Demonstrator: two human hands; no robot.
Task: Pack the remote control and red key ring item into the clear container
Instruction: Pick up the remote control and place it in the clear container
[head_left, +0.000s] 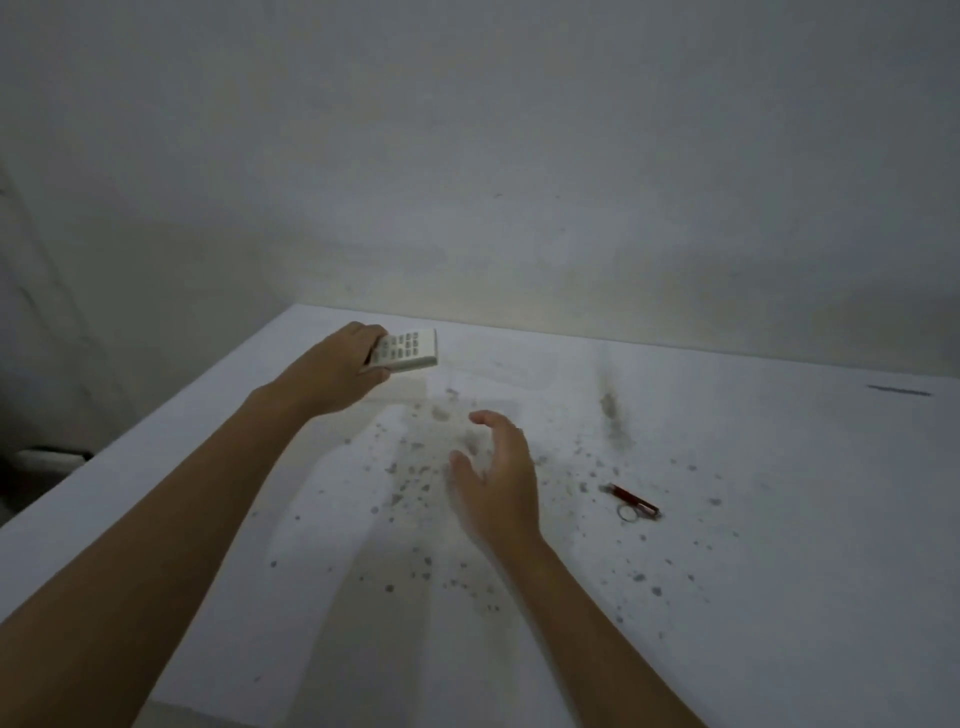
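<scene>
My left hand (337, 371) is raised over the far left of the white table (753, 597) and grips one end of a white remote control (408, 351); its buttons face up. My right hand (498, 467) hovers mid-table with fingers spread and curled, holding nothing that I can make out. The red key ring item (634, 501), with a metal ring at one end, lies on the table to the right of that hand. Faint see-through edges (456, 379) between the hands may be the clear container, but its outline is too dim to be sure.
The tabletop is speckled with dark spots and a smudge (613, 410). A plain grey wall (519, 156) runs along the table's far edge. The table's left edge slants from the far corner toward me. A dark mark (898, 391) sits at the far right.
</scene>
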